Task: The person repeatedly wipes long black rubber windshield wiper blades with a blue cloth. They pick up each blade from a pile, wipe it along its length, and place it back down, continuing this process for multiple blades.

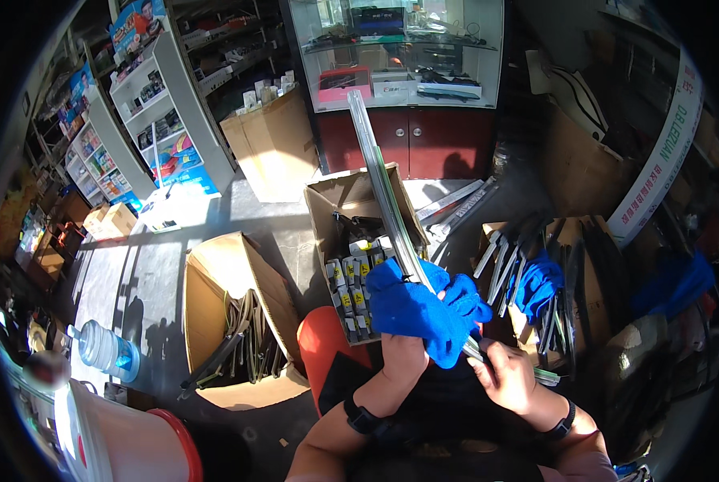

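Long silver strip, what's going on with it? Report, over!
Left hand wraps blue cloth around long silver strip. Right hand grips strip's near end. Far end sticks up over open cardboard box. Nothing blocking.

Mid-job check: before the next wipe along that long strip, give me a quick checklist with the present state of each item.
1. Left hand has the blue cloth: ok, the cloth is bunched over it.
2. Cloth is wrapped on the long strip: ok, the strip passes through the cloth.
3. Right hand grips the strip's near end: ok, fingers closed on it.
4. Far end of the strip is free: ok, it rises above the open cardboard box.
5. Strip surface clean: cannot tell, glare and blur.
6. Strip straight, not bent: cannot tell, the lens curves edges.
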`<action>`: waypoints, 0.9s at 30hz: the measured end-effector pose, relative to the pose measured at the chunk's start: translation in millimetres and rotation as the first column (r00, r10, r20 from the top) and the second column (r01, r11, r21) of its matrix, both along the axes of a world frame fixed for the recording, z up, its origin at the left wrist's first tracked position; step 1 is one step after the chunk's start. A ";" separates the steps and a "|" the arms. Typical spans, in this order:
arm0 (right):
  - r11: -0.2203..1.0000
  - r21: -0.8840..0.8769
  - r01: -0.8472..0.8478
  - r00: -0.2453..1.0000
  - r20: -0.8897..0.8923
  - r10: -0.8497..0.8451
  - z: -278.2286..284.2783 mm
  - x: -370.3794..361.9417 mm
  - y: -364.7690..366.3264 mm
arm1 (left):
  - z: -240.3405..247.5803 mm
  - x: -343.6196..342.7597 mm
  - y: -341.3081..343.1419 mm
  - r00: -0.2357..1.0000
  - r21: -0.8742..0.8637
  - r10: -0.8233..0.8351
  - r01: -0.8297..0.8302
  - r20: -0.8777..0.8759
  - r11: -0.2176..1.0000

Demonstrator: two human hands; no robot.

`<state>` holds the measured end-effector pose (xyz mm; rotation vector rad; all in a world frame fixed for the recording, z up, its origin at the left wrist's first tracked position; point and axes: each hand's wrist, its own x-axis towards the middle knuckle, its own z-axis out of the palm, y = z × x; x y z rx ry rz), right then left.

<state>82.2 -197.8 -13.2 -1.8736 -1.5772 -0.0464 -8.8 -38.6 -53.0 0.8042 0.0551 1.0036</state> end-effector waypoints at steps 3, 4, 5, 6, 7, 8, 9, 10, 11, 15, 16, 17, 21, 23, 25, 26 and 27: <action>0.998 -0.010 -0.060 0.997 0.046 0.060 0.6 -0.5 -8.8 | 13.7 -0.1 16.0 0.993 -0.059 -0.121 0.121 -0.009 0.991; 0.997 -0.010 -0.077 0.996 0.049 0.077 3.6 -1.4 -9.2 | 29.5 -8.7 14.7 0.998 -0.020 -0.065 0.065 -0.019 0.998; 0.996 -0.010 -0.093 0.994 0.051 0.094 7.6 -2.5 -9.5 | 18.2 -13.8 21.3 0.999 0.033 -0.047 0.047 -0.008 0.998; 0.995 -0.014 -0.095 0.994 0.055 0.096 10.9 -3.0 -12.2 | 22.7 -18.5 19.1 1.000 -0.005 -0.014 0.014 -0.016 1.000; 0.995 -0.015 -0.100 0.995 -0.005 0.100 11.0 -3.2 -13.1 | 32.8 -26.0 15.9 0.999 -0.034 0.025 -0.026 -0.029 0.999; 0.996 -0.037 -0.086 0.996 -0.039 0.085 10.6 -2.4 -15.0 | 38.2 -32.4 15.9 0.997 -0.063 0.063 -0.066 -0.043 0.996; 0.996 -0.054 -0.072 0.995 -0.071 0.068 10.1 -1.3 -18.7 | 28.1 -37.3 25.3 0.994 -0.023 0.111 -0.112 -0.020 0.993; 0.995 -0.075 -0.059 0.994 -0.097 0.051 9.5 1.6 -22.9 | 37.0 -44.3 34.8 0.999 -0.121 0.030 -0.028 0.020 0.992; 0.998 -0.039 -0.050 0.985 -0.170 0.043 -2.8 7.1 -28.7 | 51.6 -50.0 46.8 0.997 -0.214 -0.049 0.062 0.067 0.975; 0.998 -0.052 -0.048 0.999 -0.010 0.047 -5.6 -4.3 -22.1 | 21.8 -53.8 54.9 0.946 -0.297 -0.288 0.320 0.147 0.900; 0.997 -0.012 -0.076 0.996 0.043 0.076 -12.5 -3.7 -17.4 | 20.5 -60.1 36.7 0.975 -0.368 -0.214 0.179 -0.056 0.912; 0.995 -0.021 -0.096 0.992 0.076 0.098 -9.6 -5.0 -11.0 | 4.4 -57.9 25.4 0.982 -0.242 -0.063 0.018 -0.179 0.970; 0.984 -0.054 -0.172 0.966 0.188 0.179 -3.9 -5.4 -9.4 | 14.4 -53.5 21.2 0.989 -0.026 -0.064 0.062 -0.133 0.998; 0.978 -0.058 -0.198 0.958 0.198 0.206 -1.7 -5.3 -11.1 | 19.9 -56.2 26.0 0.997 -0.051 0.016 -0.020 -0.079 0.999; 0.973 -0.098 -0.209 0.953 0.205 0.225 -0.7 -4.5 -17.3 | 28.5 -62.1 40.0 0.998 -0.130 0.060 -0.063 -0.025 0.990; 0.969 -0.114 -0.218 0.948 0.212 0.238 -1.0 -4.3 -21.3 | 34.6 -65.4 49.4 0.997 -0.169 0.082 -0.081 0.003 0.982; 0.964 -0.139 -0.228 0.945 0.205 0.253 -2.1 -2.6 -29.6 | 54.8 -73.3 57.6 0.997 -0.139 0.051 -0.042 0.064 0.989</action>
